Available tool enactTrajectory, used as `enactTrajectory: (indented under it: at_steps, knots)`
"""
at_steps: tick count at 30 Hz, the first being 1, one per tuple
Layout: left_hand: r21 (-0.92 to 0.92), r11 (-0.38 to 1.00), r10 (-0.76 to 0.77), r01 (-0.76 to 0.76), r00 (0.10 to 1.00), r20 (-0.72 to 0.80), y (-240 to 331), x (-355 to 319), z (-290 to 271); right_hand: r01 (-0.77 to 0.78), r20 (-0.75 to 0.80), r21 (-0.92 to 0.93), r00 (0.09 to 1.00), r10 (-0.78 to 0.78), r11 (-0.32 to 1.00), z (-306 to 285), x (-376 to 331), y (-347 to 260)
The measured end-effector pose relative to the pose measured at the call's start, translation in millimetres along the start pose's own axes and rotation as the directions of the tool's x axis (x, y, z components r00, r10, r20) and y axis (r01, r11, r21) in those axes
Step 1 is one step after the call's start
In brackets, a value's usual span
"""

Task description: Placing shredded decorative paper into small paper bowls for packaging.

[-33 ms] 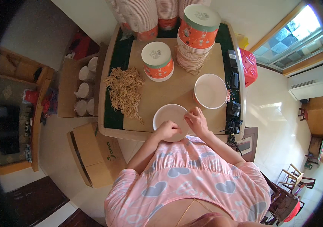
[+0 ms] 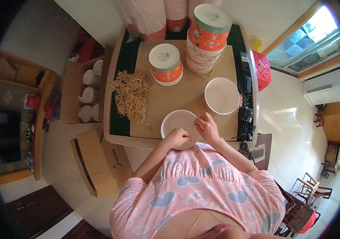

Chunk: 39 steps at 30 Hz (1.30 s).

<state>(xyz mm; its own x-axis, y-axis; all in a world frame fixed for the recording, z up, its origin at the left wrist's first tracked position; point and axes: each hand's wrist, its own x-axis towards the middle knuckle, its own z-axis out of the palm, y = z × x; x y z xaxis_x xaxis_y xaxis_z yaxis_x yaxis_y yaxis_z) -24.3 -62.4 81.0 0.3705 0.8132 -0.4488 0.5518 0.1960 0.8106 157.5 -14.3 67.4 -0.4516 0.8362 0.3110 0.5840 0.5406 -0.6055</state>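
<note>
A white-lined paper bucket (image 2: 172, 120) stands at the table's near edge, its open mouth facing me. My left hand (image 2: 177, 138) is closed in a pinch over the bucket's near side, fingertips just inside the mouth. At the right rim my right hand (image 2: 206, 127) also pinches, thumb and forefinger together. Whatever is between the fingers of either hand is too small to make out. A second open bucket (image 2: 221, 95) is to the right, beyond my right hand. A loose heap of tan cords (image 2: 132, 95) lies on the left of the table.
One upside-down bucket (image 2: 166, 65) sits mid-table. Behind it rises a stack of upturned buckets with cords around it (image 2: 206, 51). Wrapped bucket stacks (image 2: 152, 24) line the back. Black adapters and cables (image 2: 246, 115) run along the right edge. An open carton (image 2: 69, 91) stands left.
</note>
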Motion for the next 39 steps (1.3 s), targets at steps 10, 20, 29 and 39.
enactTrajectory:
  at_steps: [10,20,29,39]
  knots:
    - [0.257,0.954,0.286,-0.157,0.741,-0.608,5,35,-5,-0.069,0.049,0.125,0.997,0.063,0.99,8,-4,5]
    - [-0.698,0.716,-0.18,-0.014,0.962,-0.204,-37,77,19,-0.045,0.009,0.15,0.999,0.044,0.988,8,-6,7]
    - [-0.914,0.253,-0.275,0.318,0.929,0.247,-39,67,12,-0.039,-0.054,0.165,0.997,0.049,0.985,6,-8,-4]
    - [-0.987,0.102,-0.261,0.128,0.96,0.098,-29,64,30,-0.136,-0.068,0.293,0.984,0.163,0.946,11,-13,-1]
